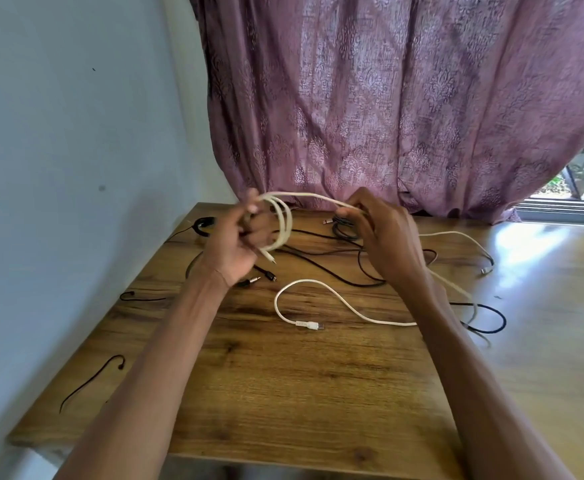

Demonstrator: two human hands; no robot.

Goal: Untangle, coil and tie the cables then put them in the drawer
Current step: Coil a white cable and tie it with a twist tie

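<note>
Above the wooden table [283,393], my left hand [235,237] grips a coil of white cable [283,226] made of several loops, one plug end hanging below. My right hand [377,233] pinches the same white cable's strand, which runs from the coil to my fingers and on down to the table behind my wrist. A second white cable [339,299] with a USB plug lies loose in the table's middle. Long black cables [332,268] are tangled under my hands. A small coiled black cable [344,228] lies at the back.
Short black cable pieces lie along the left edge [89,379], and a black coil [203,225] sits at the back left. A purple curtain [387,98] hangs behind the table. A wall stands at the left and a window at the right.
</note>
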